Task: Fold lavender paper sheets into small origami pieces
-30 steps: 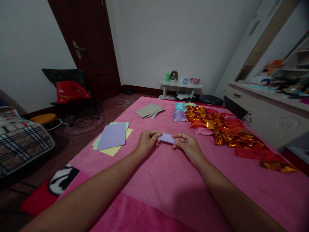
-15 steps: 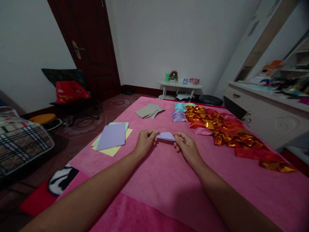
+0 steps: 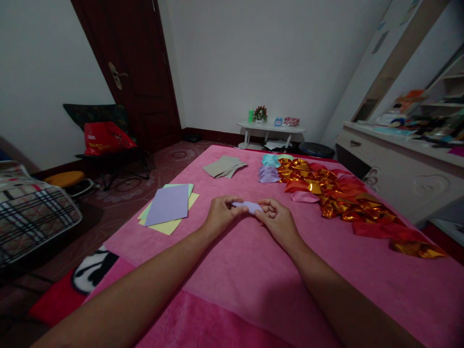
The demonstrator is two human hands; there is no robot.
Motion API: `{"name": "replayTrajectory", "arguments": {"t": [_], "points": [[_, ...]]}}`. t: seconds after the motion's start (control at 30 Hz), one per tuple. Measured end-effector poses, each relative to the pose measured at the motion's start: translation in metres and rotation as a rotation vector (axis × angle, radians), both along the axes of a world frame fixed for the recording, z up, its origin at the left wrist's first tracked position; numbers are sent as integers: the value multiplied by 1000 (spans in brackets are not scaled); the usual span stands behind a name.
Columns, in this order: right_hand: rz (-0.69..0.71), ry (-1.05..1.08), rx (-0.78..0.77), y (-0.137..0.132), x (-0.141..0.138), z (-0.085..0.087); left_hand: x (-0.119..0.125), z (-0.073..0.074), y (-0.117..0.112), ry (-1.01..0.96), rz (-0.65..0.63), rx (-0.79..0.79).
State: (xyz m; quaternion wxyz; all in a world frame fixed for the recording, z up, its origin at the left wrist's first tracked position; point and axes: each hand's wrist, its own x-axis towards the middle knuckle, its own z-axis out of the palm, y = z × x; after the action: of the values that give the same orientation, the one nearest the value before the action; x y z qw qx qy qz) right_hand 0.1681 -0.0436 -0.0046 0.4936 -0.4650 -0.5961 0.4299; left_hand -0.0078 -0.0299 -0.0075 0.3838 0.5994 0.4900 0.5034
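Observation:
A small folded piece of purple paper (image 3: 253, 207) is held between my two hands, over the middle of the pink cloth (image 3: 232, 261). My left hand (image 3: 224, 212) pinches its left end, thumb on the near side. At the right end my right hand (image 3: 275, 216) grips it between thumb and fingers. Left of my hands lies a stack of purple paper sheets (image 3: 168, 204), with yellow sheets (image 3: 169, 227) and light green ones showing beneath. Farther back is a fanned pile of grey sheets (image 3: 223, 166).
Rows of folded paper pieces in gold (image 3: 337, 207), red (image 3: 373, 232), purple (image 3: 268, 174) and blue (image 3: 270, 160) cover the right side of the cloth, one pink piece (image 3: 304, 197) nearest my right hand. A white cabinet (image 3: 398, 164) stands at right, a chair with a red bag (image 3: 107, 138) at left.
Both hands have closed in on the purple paper, thumbs now farther over its near edge and less of it showing. The stacks and rows have stayed put.

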Motion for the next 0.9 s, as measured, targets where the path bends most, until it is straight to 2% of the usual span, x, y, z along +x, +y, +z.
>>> {"name": "replayTrajectory", "arguments": {"t": [0.33,0.67,0.9], "points": [[-19,-84,8,-3,-1,3,0,-4,1,25,-3,1],[-78,-243,124,-2,3,-3,3,-2,-2,47,-26,66],[-96,-333,172,-1,4,-5,5,2,-5,22,-71,30]]}}
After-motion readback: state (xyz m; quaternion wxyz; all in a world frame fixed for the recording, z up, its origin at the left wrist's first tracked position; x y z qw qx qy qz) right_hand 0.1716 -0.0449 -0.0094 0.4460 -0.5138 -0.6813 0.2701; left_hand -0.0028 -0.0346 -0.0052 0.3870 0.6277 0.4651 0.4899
